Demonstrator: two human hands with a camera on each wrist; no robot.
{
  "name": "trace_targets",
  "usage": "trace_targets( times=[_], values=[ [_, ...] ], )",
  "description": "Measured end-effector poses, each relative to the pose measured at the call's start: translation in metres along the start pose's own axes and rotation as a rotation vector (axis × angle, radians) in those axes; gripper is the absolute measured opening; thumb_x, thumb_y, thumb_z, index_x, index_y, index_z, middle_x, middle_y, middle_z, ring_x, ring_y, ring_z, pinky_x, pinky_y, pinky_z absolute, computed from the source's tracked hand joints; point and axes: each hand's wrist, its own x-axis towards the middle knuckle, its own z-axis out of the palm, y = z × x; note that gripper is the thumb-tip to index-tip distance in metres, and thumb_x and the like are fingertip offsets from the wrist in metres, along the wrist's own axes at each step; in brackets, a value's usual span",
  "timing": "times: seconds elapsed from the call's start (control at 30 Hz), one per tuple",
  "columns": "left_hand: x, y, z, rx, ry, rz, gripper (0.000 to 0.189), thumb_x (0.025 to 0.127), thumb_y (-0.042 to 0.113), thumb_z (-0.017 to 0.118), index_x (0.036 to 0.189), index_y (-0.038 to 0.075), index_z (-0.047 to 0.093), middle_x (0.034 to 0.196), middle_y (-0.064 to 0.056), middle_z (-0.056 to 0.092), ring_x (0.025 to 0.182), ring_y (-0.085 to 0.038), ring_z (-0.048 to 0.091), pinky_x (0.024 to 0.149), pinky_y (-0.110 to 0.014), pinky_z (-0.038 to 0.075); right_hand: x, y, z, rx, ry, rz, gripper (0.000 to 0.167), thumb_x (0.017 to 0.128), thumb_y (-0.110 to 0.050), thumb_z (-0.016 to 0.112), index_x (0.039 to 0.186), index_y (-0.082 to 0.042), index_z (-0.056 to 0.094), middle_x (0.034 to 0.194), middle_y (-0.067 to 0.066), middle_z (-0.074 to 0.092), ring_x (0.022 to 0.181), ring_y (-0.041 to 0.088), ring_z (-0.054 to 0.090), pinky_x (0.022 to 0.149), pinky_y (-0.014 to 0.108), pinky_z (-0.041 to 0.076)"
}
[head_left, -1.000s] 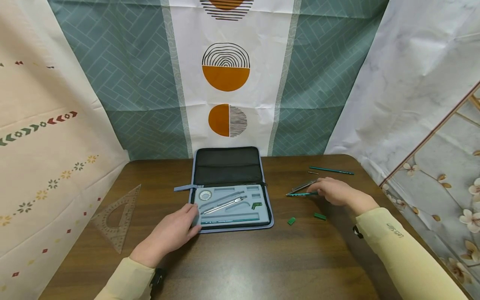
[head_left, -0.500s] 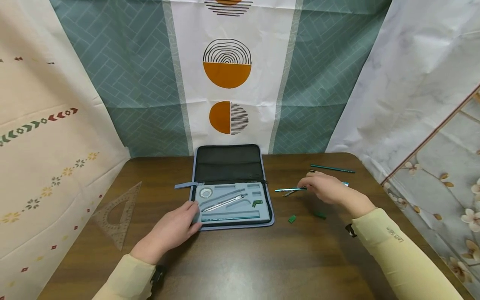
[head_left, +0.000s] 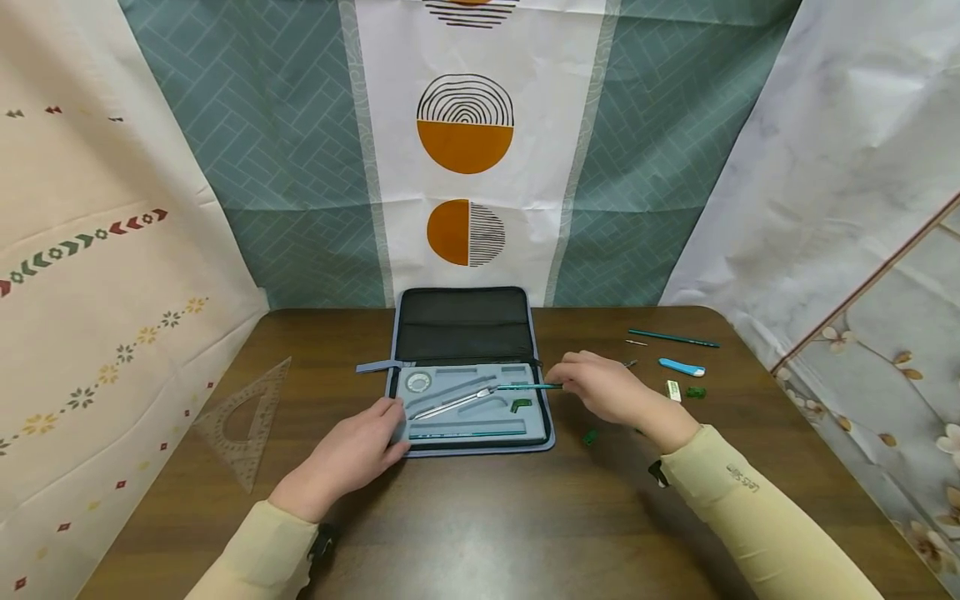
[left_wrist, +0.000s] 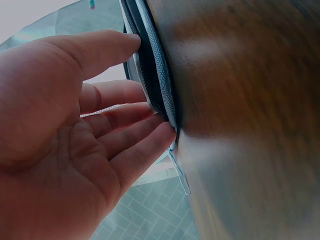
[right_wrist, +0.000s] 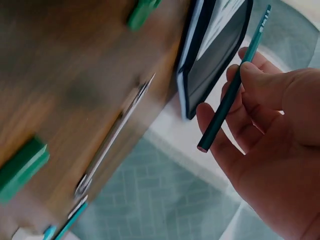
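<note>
My right hand (head_left: 600,387) pinches a dark green pencil (right_wrist: 227,105) between thumb and fingers, its far end reaching over the right side of the pale blue tray (head_left: 468,422) in the head view. The tray lies in an unzipped case (head_left: 462,323) with its black lid raised. In the tray are a silver compass (head_left: 450,405), another green pencil (head_left: 468,435), a small green angled piece (head_left: 520,405) and a round white piece (head_left: 417,382). My left hand (head_left: 360,442) rests at the case's left front corner, with the fingertips (left_wrist: 167,131) touching its edge.
Right of the case lie a green pencil (head_left: 673,337), a small metal rod (head_left: 636,342), a blue tool (head_left: 681,367), a white-and-green block (head_left: 672,390) and green pieces (head_left: 696,392). A clear triangular ruler (head_left: 258,417) lies on the left. Curtains (head_left: 315,167) surround the table.
My right hand has moved left toward the case with a pencil picked up from the right-hand items. The blue tool and white-and-green block are uncovered. My left hand keeps its place on the case.
</note>
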Motion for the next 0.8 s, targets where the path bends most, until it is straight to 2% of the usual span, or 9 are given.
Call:
trace_targets(
  times=[0.23, 0.47, 0.6, 0.8],
  values=[
    [-0.001, 0.0, 0.0, -0.009, -0.007, -0.01, 0.042, 0.101, 0.022, 0.084, 0.131, -0.001, 0.067, 0.129, -0.016, 0.067, 0.091, -0.019, 0.063, 0.081, -0.039, 0.061, 0.016, -0.023, 0.014, -0.007, 0.019, -0.053, 0.029, 0.101, 0.003, 0.077, 0.124, -0.014, 0.079, 0.112, -0.001, 0.073, 0.103, 0.021, 0.07, 0.083, 0.041, 0.061],
    [-0.001, 0.0, 0.001, -0.018, -0.001, -0.004, 0.04, 0.101, 0.022, 0.084, 0.129, -0.001, 0.067, 0.127, -0.016, 0.067, 0.09, -0.018, 0.062, 0.08, -0.038, 0.061, 0.027, -0.045, 0.025, 0.018, 0.01, -0.088, 0.024, 0.101, -0.001, 0.079, 0.121, -0.013, 0.079, 0.118, -0.002, 0.075, 0.111, 0.02, 0.072, 0.087, 0.041, 0.061],
    [0.0, -0.001, 0.0, -0.015, 0.004, 0.003, 0.036, 0.1, 0.022, 0.085, 0.125, 0.001, 0.068, 0.127, -0.015, 0.067, 0.089, -0.018, 0.062, 0.078, -0.037, 0.06, 0.034, -0.056, 0.031, 0.023, 0.026, -0.114, 0.02, 0.101, -0.003, 0.08, 0.118, -0.015, 0.08, 0.115, -0.003, 0.076, 0.107, 0.018, 0.073, 0.087, 0.04, 0.062],
    [0.0, -0.001, 0.0, -0.008, 0.007, 0.01, 0.039, 0.101, 0.022, 0.084, 0.127, -0.001, 0.068, 0.13, -0.017, 0.067, 0.093, -0.02, 0.066, 0.082, -0.04, 0.062, 0.044, -0.07, 0.041, 0.019, 0.036, -0.142, 0.017, 0.1, -0.008, 0.083, 0.114, -0.017, 0.082, 0.112, -0.004, 0.077, 0.102, 0.015, 0.074, 0.084, 0.036, 0.061]
  ],
)
